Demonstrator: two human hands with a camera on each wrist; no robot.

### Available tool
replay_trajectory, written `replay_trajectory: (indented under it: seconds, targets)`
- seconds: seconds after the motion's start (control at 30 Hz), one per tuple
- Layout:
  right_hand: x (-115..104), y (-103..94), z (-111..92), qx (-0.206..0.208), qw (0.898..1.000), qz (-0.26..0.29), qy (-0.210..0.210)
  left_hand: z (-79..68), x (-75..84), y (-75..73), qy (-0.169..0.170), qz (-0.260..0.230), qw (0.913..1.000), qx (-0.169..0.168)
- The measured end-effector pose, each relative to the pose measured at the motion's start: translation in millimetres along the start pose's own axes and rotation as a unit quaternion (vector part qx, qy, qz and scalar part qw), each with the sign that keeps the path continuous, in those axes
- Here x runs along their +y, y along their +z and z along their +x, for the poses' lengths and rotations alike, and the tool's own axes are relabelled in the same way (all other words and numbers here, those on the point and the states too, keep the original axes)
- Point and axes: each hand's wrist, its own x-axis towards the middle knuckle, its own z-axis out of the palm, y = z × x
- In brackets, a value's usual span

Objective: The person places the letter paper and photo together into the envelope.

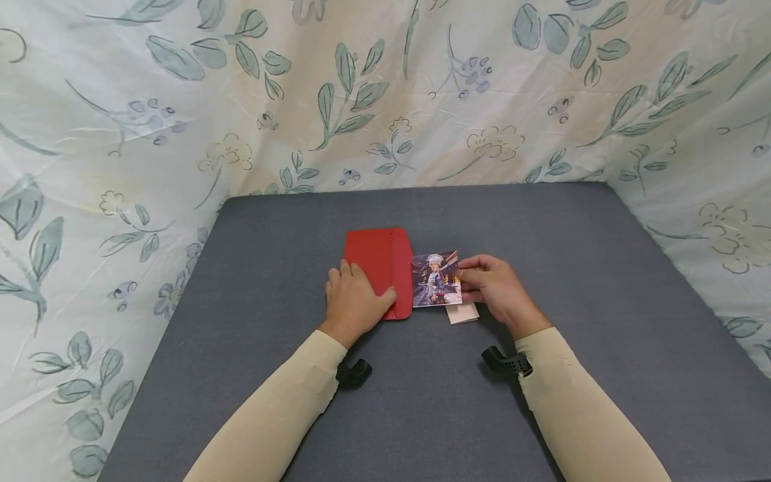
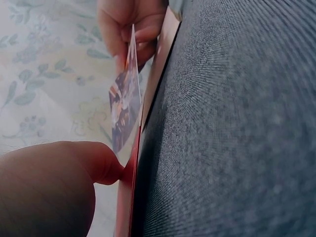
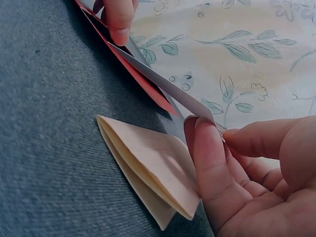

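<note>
A red envelope (image 1: 369, 249) lies on the table with its flap (image 1: 401, 268) opened to the right. My left hand (image 1: 355, 301) rests on the envelope, and its thumb (image 2: 106, 163) presses near the base of the flap. With thumb and fingers my right hand (image 1: 496, 288) pinches the right edge of a glossy photo (image 1: 435, 278) of a figure in a white chef's hat. The photo is tilted, its far edge reaching over the flap toward the left thumb in the right wrist view. Below the photo and right hand sits a folded cream paper (image 3: 148, 163), partly covered in the head view.
The dark grey table (image 1: 271, 402) extends around the hands. A floral curtain (image 1: 361, 100) hangs behind and beside it. Black wrist straps (image 1: 508, 361) sit at both sleeves.
</note>
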Motion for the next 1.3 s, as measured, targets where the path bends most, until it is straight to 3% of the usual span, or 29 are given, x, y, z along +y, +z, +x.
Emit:
replay_trajectory:
  seconds: [0.5,1.3]
  targets:
    - [4,15.4,-3,-0.026,0.999,0.018,-0.001,-3.1,5.0,1.1,-0.007,0.005,1.0,-0.002]
    - [4,20.2,-5,-0.078,0.997,-0.003,0.001,-2.0,6.3,-0.2,-0.009,0.003,0.9999,-0.003]
